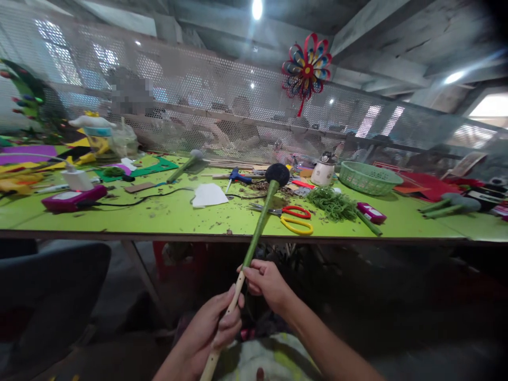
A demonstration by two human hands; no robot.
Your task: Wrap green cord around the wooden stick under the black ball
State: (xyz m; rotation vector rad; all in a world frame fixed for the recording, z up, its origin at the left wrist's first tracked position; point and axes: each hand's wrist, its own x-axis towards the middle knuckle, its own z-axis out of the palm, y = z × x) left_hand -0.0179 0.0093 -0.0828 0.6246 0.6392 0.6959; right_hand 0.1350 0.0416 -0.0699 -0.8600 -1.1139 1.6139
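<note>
A long pale wooden stick point(237, 292) slants up from my lap, its upper length wrapped in green point(260, 222) and topped by a dark, round, fuzzy head point(277, 174). My left hand point(216, 323) is closed around the bare lower part of the stick. Just above it, my right hand point(266, 283) pinches where the green wrapping meets the bare wood. Behind the stick, scissors point(296, 217) with one red and one yellow handle lie on the lime-green table point(166, 214). A bundle of green yarn point(333, 203) lies to their right.
On the table are a white paper piece point(208, 196), a blue glue gun point(238, 176), a magenta box point(73, 198) with a black cord, a green basket point(371, 178) and several green stems with grey heads point(456, 203). A perforated screen point(190, 111) rises behind, holding a pinwheel-like flower point(307, 70).
</note>
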